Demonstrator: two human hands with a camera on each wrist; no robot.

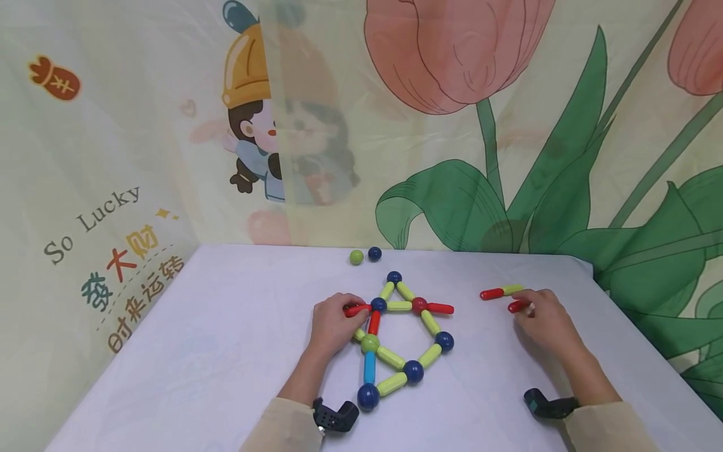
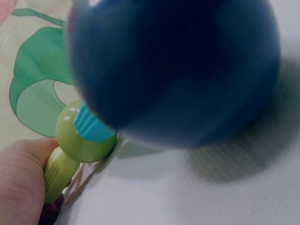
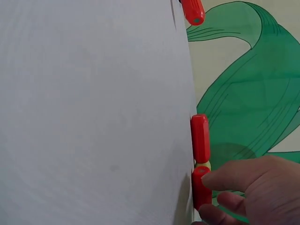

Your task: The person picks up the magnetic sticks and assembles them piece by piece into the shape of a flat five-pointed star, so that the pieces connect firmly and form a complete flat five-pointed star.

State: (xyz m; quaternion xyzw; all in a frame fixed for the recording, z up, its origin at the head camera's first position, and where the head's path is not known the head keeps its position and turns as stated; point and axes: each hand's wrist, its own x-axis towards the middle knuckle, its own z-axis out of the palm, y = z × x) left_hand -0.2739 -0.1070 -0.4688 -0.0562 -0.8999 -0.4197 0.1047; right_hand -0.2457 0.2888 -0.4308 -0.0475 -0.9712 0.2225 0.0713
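A flat figure of magnetic rods and balls (image 1: pixel 403 339) lies mid-table on the white cloth. My left hand (image 1: pixel 346 312) grips a red rod (image 1: pixel 358 309) that sticks out left from a dark blue ball (image 1: pixel 378 305) of the figure. The left wrist view shows a blurred dark blue ball (image 2: pixel 173 70) up close, with a green ball (image 2: pixel 86 138), a light blue rod (image 2: pixel 91 124) and a green rod (image 2: pixel 58 173) beside my left hand (image 2: pixel 21 183). My right hand (image 1: pixel 524 307) pinches a loose red rod (image 1: pixel 516 306) (image 3: pixel 201 190) lying on the table to the right.
A red and green rod pair (image 1: pixel 501 292) lies just beyond my right hand, its red half (image 3: pixel 200 138) in the right wrist view. A loose green ball (image 1: pixel 356 257) and blue ball (image 1: pixel 374 253) sit at the table's back edge. Printed curtains enclose the table.
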